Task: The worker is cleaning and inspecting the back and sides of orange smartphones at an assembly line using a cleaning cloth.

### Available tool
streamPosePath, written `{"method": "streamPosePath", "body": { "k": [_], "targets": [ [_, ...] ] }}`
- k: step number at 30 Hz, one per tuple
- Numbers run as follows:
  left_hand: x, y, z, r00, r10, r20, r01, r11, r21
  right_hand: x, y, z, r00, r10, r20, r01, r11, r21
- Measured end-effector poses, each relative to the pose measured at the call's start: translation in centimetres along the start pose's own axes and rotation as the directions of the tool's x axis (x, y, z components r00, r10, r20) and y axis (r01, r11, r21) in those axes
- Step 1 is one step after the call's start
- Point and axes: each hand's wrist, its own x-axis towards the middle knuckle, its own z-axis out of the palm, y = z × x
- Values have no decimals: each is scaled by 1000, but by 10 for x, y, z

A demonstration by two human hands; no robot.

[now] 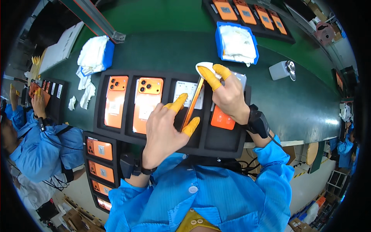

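Observation:
An orange smartphone point(192, 105) stands on its edge above the black foam tray point(222, 150), its narrow side toward me. My left hand point(163, 125), with yellow finger cots, is closed on it between thumb and fingers. Pinched in my right hand point(231, 96), also in yellow cots, is a white cloth point(204, 67) at the phone's upper end. Two orange phones, one at far left point(116, 94) and one beside it point(146, 103), lie camera side up in the tray. Behind the held phone is a white labelled sheet point(181, 88). An orange-red phone-like piece point(223, 119) lies partly under my right hand.
Blue bins of white cloths stand at back left point(109, 54) and back right point(256, 45). A dispenser bottle point(279, 71) is at right. Another phone tray point(290, 38) sits far back; one point(91, 154) is at lower left. A co-worker point(42, 143) handles a phone at left.

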Motion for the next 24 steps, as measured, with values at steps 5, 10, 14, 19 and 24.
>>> {"method": "streamPosePath", "body": {
  "k": [5, 10, 14, 19, 24],
  "targets": [
    [54, 16, 1, 958, -170, 232, 131, 976, 173, -7, 2, 16, 981, 196, -1, -193, 967, 166],
    [42, 9, 6, 1000, -3, 5, 2, 990, 144, 9, -15, 0, 978, 206, -19, -191, 933, 304],
    [24, 17, -11, 942, 169, -291, -149, 985, 92, 38, -38, -34, 958, -90, -273, 127, 984, 123],
    [30, 14, -13, 819, 199, -538, -175, 980, 96, 53, -28, -42, 924, -151, -351, 149, 988, -32],
    [34, 6, -10, 817, 141, -559, -174, 985, -6, 49, -30, -46, 932, -37, -361, 33, 999, -20]
  ]
}}
